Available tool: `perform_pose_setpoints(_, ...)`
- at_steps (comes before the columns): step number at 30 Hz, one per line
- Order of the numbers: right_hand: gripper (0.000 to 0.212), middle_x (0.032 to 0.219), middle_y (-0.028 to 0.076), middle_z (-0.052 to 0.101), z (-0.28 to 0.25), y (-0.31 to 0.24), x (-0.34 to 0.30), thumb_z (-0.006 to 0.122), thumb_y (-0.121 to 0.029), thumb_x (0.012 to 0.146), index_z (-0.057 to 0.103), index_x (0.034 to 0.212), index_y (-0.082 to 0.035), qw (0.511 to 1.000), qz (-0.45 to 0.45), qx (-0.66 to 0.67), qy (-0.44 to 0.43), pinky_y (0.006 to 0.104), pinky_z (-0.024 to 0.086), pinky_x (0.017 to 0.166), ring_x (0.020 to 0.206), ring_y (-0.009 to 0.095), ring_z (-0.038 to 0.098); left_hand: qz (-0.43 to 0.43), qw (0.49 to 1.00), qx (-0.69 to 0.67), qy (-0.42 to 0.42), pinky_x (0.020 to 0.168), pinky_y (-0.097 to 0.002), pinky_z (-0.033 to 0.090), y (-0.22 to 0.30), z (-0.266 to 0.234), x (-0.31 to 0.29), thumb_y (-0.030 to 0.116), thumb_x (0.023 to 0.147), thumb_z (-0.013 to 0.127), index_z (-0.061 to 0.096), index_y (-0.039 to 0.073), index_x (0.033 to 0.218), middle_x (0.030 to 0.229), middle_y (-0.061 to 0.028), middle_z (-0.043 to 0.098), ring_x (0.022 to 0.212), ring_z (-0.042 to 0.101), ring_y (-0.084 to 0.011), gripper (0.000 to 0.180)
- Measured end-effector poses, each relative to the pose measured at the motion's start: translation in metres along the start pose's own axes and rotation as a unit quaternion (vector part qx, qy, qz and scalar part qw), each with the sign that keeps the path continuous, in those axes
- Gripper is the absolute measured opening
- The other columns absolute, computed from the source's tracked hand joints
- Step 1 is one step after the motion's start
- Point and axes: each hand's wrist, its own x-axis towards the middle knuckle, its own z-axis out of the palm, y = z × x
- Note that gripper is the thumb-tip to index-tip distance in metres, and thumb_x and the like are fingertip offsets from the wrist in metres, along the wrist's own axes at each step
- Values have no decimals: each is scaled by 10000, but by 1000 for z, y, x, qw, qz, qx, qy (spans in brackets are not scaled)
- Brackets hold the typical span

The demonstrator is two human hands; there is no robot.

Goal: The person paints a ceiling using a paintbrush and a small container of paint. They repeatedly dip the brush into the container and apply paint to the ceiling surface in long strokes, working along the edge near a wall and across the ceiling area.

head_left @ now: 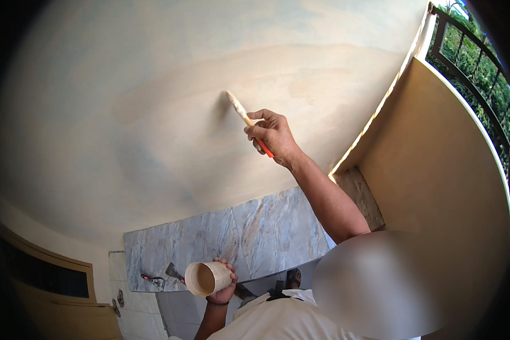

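My right hand [273,136] pinched orange-handled paintbrush [239,107] between thumb and fingers, tip at wall [170,85], contact unclear; left hand [225,290] curled round cup [223,276] of brown liquid [204,281], near putty knife [172,270]

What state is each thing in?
Cream painted wall: patchy, unevenly toned
Orange-handled paintbrush: smeared pale, wall contact unclear
Right hand: closed around paintbrush
Round cream cup: open, holding tan liquid
Left hand: gripping cup
Flat grey-bladed scraper: lying on blue-grey marbled slab
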Motion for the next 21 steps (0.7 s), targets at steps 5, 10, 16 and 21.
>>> perform_pose_setpoints(5, 465, 895, 163, 687, 52, 44, -68, 567, -46, 1023, 390, 1435, 80, 994, 98, 51, -12, 278, 504, 444, 591, 172, 678, 4, 1000, 6, -23, 1064, -520, 479, 13, 2, 3, 378, 967, 685, 569, 115, 1414, 1426, -114, 555, 1340, 527, -332, 532)
perform_pose_setpoints(10, 540, 941, 203, 683, 34, 120, -148, 548, -72, 1054, 304, 1529, 7, 968, 200, -113, 102, 296, 531, 456, 611, 215, 699, 1, 1000, 2, -27, 1066, -520, 481, 34, -1, -11, 380, 971, 686, 572, 121, 1407, 1426, -106, 558, 1337, 539, -329, 519)
perform_pose_setpoints(16, 471, 975, 210, 683, 17, 158, -229, 608, -71, 1002, 437, 1430, 26, 942, 271, -56, 188, 320, 551, 472, 647, 245, 712, 18, 1000, -21, -11, 1056, -521, 512, 61, -19, -27, 401, 968, 697, 554, 96, 1401, 1404, -128, 574, 1317, 556, -351, 549)
perform_pose_setpoints(21, 527, 1121, 203, 676, 23, 151, -250, 768, -162, 924, 553, 1341, 80, 945, 256, 165, 122, 406, 645, 665, 932, 315, 745, 10, 1000, -15, -23, 1066, -515, 502, 79, -18, -22, 356, 957, 726, 547, 119, 1394, 1401, -116, 579, 1345, 547, -332, 529)
